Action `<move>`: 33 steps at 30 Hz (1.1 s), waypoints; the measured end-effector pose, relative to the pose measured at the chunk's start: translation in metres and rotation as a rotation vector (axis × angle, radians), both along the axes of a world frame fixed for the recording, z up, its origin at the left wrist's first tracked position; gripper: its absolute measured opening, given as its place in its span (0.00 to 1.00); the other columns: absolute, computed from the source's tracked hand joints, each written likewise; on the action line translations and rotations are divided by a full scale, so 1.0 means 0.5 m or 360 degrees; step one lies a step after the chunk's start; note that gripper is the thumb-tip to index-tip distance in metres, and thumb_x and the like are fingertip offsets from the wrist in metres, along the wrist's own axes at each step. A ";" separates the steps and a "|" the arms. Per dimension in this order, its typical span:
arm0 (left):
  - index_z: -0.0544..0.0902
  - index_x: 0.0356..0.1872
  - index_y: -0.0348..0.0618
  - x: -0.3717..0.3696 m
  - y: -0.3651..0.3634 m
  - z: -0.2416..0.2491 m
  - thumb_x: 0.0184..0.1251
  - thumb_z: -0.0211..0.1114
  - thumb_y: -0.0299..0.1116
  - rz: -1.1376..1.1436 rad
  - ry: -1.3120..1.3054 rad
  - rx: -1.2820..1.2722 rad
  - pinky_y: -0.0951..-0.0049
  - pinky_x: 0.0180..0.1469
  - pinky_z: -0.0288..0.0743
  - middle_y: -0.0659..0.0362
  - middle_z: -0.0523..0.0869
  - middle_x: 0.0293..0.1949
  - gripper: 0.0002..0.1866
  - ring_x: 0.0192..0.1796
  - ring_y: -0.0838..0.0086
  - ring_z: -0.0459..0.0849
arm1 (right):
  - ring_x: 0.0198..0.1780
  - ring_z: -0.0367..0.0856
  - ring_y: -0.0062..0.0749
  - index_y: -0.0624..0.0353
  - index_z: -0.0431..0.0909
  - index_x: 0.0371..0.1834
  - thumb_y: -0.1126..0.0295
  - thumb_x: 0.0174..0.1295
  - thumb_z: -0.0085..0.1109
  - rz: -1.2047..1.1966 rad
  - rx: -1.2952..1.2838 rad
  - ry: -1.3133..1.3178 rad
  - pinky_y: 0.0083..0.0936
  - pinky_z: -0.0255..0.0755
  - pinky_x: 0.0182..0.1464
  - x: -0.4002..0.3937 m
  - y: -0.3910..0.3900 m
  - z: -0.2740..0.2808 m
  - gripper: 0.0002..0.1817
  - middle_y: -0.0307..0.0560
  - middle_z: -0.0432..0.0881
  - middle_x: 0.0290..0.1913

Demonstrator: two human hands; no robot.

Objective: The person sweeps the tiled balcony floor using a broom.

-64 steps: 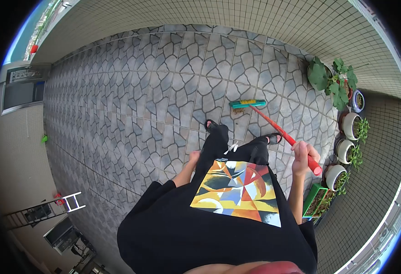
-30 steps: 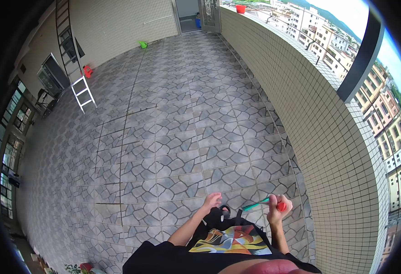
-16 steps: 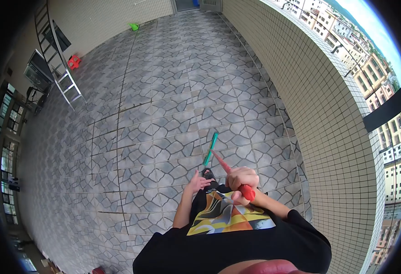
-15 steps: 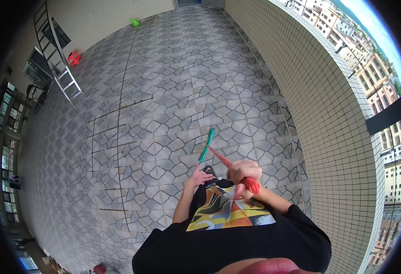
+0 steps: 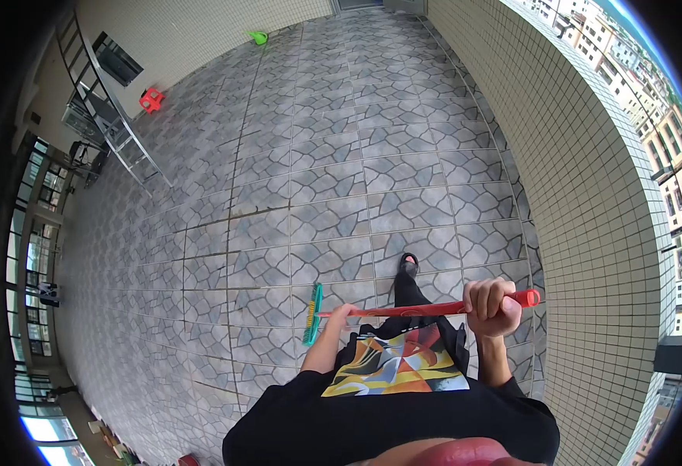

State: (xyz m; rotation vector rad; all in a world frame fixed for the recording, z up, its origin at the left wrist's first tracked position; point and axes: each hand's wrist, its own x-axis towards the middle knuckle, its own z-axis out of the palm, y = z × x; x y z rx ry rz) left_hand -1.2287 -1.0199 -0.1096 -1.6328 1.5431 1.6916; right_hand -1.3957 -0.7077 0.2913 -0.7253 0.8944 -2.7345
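Observation:
A broom with a red handle (image 5: 411,311) lies almost level across the front of my body. Its green head (image 5: 314,314), with yellow and green bristles, is at the left end. My right hand (image 5: 493,306) is closed around the handle close to its right end. Lower on the handle, near the head, my left hand (image 5: 343,314) is wrapped around it. Part of the handle is hidden by my fingers.
Stone-patterned floor tiles (image 5: 325,186) spread ahead. A tiled parapet wall (image 5: 581,210) runs along the right, with buildings beyond. At the far left stand a metal ladder (image 5: 119,116) and a red stool (image 5: 151,100). A green object (image 5: 258,37) sits by the back wall.
The broom has swung from pointing forward to lying crosswise, its head moving left and nearer. My left hand, open before, now grips the handle. My right hand moved right, and one foot stepped forward.

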 end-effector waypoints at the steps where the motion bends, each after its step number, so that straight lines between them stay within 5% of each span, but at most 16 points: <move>1: 0.82 0.42 0.42 0.005 -0.032 -0.052 0.49 0.69 0.31 -0.0261 0.0101 0.0009 0.64 0.33 0.76 0.58 0.83 0.38 0.16 0.33 0.65 0.79 | 0.09 0.59 0.26 0.54 0.59 0.09 0.63 0.55 0.56 0.0183 -0.0036 0.0097 0.26 0.67 0.22 -0.048 -0.049 0.027 0.22 0.37 0.64 0.08; 4: 0.84 0.41 0.41 -0.036 -0.123 -0.170 0.46 0.65 0.22 -0.1077 0.0615 -0.0063 0.65 0.35 0.78 0.59 0.83 0.37 0.17 0.34 0.64 0.80 | 0.11 0.67 0.26 0.55 0.63 0.07 0.66 0.53 0.60 0.0810 -0.0059 0.0427 0.27 0.73 0.24 -0.205 -0.152 0.114 0.21 0.38 0.68 0.09; 6: 0.83 0.41 0.41 -0.130 -0.131 -0.114 0.47 0.64 0.22 -0.0710 0.0212 -0.0022 0.66 0.34 0.77 0.59 0.82 0.36 0.16 0.33 0.65 0.80 | 0.18 0.75 0.28 0.58 0.68 0.14 0.62 0.57 0.62 0.0998 0.0101 0.0502 0.31 0.77 0.32 -0.323 -0.212 0.123 0.19 0.39 0.74 0.15; 8: 0.83 0.41 0.41 -0.215 -0.140 -0.078 0.48 0.63 0.22 -0.0483 0.0044 -0.0049 0.66 0.34 0.77 0.59 0.82 0.36 0.15 0.33 0.65 0.80 | 0.37 0.82 0.33 0.66 0.76 0.36 0.51 0.62 0.63 0.0526 0.0952 0.0517 0.38 0.77 0.49 -0.421 -0.258 0.186 0.23 0.49 0.83 0.34; 9: 0.83 0.41 0.41 -0.261 -0.141 -0.050 0.49 0.63 0.23 -0.0425 0.0011 -0.0073 0.66 0.33 0.77 0.59 0.82 0.36 0.14 0.32 0.66 0.79 | 0.42 0.81 0.37 0.68 0.74 0.48 0.45 0.60 0.64 0.0042 0.0757 0.0723 0.37 0.75 0.52 -0.476 -0.280 0.205 0.32 0.54 0.80 0.43; 11: 0.82 0.41 0.40 -0.360 -0.158 -0.028 0.50 0.62 0.23 -0.0361 -0.0024 -0.0120 0.67 0.32 0.77 0.59 0.82 0.35 0.14 0.32 0.66 0.79 | 0.43 0.80 0.37 0.67 0.73 0.49 0.45 0.61 0.63 -0.0310 0.0532 0.0916 0.37 0.74 0.52 -0.579 -0.286 0.230 0.32 0.54 0.79 0.44; 16: 0.81 0.40 0.40 -0.612 -0.217 0.002 0.54 0.60 0.24 -0.0290 -0.0152 -0.0290 0.68 0.30 0.77 0.59 0.81 0.34 0.11 0.30 0.67 0.79 | 0.47 0.78 0.37 0.66 0.72 0.53 0.45 0.62 0.61 -0.0316 0.0242 0.1074 0.39 0.72 0.54 -0.786 -0.297 0.193 0.32 0.54 0.77 0.47; 26: 0.80 0.39 0.39 -1.239 -0.470 0.066 0.60 0.56 0.26 -0.0758 -0.0404 -0.0507 0.70 0.26 0.76 0.58 0.79 0.32 0.08 0.27 0.70 0.78 | 0.54 0.73 0.38 0.62 0.70 0.60 0.43 0.65 0.56 -0.0571 0.0275 0.1117 0.42 0.68 0.58 -1.225 -0.436 0.192 0.34 0.55 0.73 0.54; 29: 0.79 0.38 0.39 -1.386 -0.539 0.066 0.62 0.54 0.27 0.0067 -0.0329 -0.0280 0.71 0.25 0.76 0.58 0.78 0.33 0.07 0.27 0.70 0.79 | 0.56 0.71 0.38 0.61 0.70 0.62 0.43 0.65 0.55 -0.0756 0.0332 0.1144 0.43 0.66 0.60 -1.386 -0.471 0.189 0.34 0.55 0.72 0.56; 32: 0.76 0.36 0.39 -1.575 -0.627 0.013 0.64 0.51 0.29 0.2060 0.0009 0.0443 0.73 0.23 0.77 0.56 0.77 0.34 0.07 0.27 0.69 0.80 | 0.59 0.69 0.39 0.60 0.69 0.65 0.43 0.66 0.53 -0.1021 0.0450 0.1131 0.44 0.65 0.61 -1.549 -0.530 0.163 0.35 0.55 0.71 0.58; 33: 0.74 0.34 0.40 -1.597 -0.660 -0.033 0.64 0.51 0.27 0.2016 0.0250 0.0614 0.75 0.25 0.79 0.57 0.76 0.33 0.04 0.27 0.68 0.79 | 0.59 0.69 0.39 0.60 0.69 0.65 0.43 0.66 0.53 -0.1132 0.0520 0.1072 0.44 0.64 0.61 -1.603 -0.554 0.152 0.35 0.55 0.71 0.59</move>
